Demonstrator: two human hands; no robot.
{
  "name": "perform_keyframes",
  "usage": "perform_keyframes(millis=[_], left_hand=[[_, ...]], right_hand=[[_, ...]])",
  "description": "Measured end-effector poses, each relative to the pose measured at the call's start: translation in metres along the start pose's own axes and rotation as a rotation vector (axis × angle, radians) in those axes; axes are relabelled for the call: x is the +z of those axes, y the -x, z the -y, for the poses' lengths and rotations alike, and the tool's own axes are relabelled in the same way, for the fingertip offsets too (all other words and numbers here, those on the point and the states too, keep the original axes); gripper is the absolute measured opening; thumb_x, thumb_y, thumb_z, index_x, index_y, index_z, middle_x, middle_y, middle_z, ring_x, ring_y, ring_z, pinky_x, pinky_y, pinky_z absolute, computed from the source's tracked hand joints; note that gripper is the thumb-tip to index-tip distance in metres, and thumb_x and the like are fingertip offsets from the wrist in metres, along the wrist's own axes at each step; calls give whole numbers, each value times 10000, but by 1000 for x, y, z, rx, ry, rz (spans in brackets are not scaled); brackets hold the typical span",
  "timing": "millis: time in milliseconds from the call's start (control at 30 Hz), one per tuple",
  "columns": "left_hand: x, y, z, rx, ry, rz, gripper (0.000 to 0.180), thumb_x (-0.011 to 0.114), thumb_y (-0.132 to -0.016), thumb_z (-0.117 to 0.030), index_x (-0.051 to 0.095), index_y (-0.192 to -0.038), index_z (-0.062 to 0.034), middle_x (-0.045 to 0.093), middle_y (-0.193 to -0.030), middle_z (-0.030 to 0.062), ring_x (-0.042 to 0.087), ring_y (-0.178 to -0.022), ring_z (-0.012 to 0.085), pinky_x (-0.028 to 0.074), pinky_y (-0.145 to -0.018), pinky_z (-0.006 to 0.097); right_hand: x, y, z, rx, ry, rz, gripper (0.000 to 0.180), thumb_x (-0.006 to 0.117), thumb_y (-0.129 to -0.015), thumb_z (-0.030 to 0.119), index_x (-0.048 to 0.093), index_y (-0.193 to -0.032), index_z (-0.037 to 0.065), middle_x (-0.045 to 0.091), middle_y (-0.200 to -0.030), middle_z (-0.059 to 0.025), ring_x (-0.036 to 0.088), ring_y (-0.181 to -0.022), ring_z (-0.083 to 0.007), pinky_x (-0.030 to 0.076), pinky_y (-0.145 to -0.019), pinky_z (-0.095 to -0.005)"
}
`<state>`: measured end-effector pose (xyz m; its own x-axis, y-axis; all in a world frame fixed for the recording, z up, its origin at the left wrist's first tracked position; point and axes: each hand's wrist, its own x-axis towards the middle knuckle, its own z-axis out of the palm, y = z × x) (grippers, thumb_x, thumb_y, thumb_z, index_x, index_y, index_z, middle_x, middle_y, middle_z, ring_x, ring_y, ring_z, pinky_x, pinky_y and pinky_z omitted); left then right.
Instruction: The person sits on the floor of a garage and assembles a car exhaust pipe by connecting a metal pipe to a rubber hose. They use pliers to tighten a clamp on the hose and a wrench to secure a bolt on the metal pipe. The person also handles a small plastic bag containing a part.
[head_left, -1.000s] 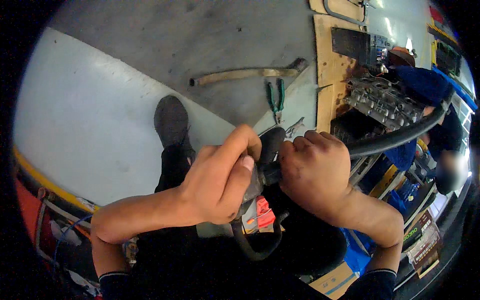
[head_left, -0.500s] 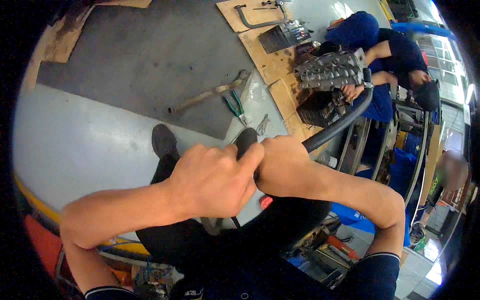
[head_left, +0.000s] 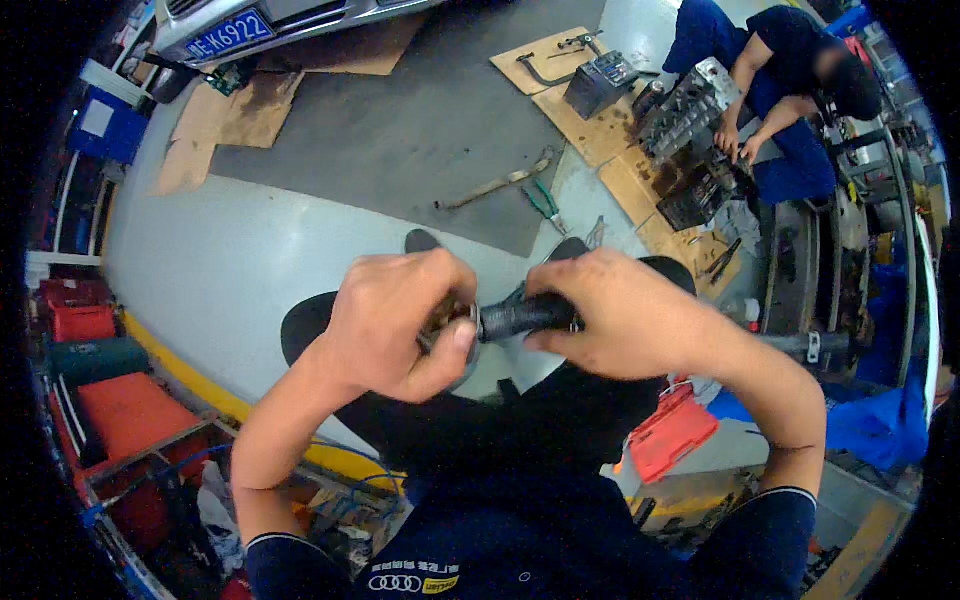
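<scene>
My left hand [head_left: 405, 325] is closed around a metal fitting [head_left: 437, 322], mostly hidden by the fingers. A black ribbed rubber hose [head_left: 508, 318] meets it between my hands. My right hand [head_left: 610, 310] grips this hose from above, thumb below and fingers over it. Beyond my right forearm a dark hose end with a metal clamp [head_left: 813, 348] shows; it looks like the same hose, but the forearm hides the stretch between. Both hands are over my lap, above my black-clad knees.
Green-handled pliers [head_left: 545, 205] and a bent metal pipe [head_left: 495, 182] lie on the floor ahead. Cardboard [head_left: 625, 190] carries a metal engine part [head_left: 690, 110], where a co-worker [head_left: 790, 90] crouches. A red case [head_left: 672, 435] sits by my right leg. A car bumper [head_left: 340, 20] is far ahead.
My hands have moved apart, showing the hose joint between them. The hose's clamped end has swung from ahead right to beside my right forearm. My view has tilted, showing the car and left side.
</scene>
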<state>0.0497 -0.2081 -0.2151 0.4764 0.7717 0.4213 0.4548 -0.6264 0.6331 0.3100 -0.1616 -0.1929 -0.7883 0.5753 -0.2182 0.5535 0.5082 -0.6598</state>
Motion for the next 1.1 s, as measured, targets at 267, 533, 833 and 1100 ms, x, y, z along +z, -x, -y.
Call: perform_keyframes(millis=[267,533,833,1100], left_hand=[[18,2,-34,-232,190,91,189,618,-841,-155,603,-975,-22,672,-821,156,676,-687,345,538,-652,408],[19,-17,-62,200,-109,350,307,670,-743,-196,660,-1014,-54,681,-830,126,665,-690,357,534,-609,436],[56,3,-48,-61,-237,318,162,594,-929,-147,657,-1025,-34,666,-822,160,672,-693,383,530,-598,459],[102,28,24,-102,-25,131,170,540,-968,-131,665,-939,-19,666,-831,185,663,-716,408,529,-651,491]], right_hand=[[15,37,-12,-105,-194,126,381,752,-912,300,673,-1018,-57,690,-958,-296,667,-994,-482,530,-876,-510],[33,24,-26,151,-783,877,432,740,-958,407,596,-743,62,575,-627,-28,603,-549,-156,494,-492,-325],[63,6,-35,297,-364,601,470,791,-902,383,614,-648,30,600,-586,-74,602,-478,-219,484,-439,-381],[97,-36,-91,385,-380,791,411,813,-834,325,655,-664,-15,629,-603,-134,634,-506,-267,518,-481,-430]])
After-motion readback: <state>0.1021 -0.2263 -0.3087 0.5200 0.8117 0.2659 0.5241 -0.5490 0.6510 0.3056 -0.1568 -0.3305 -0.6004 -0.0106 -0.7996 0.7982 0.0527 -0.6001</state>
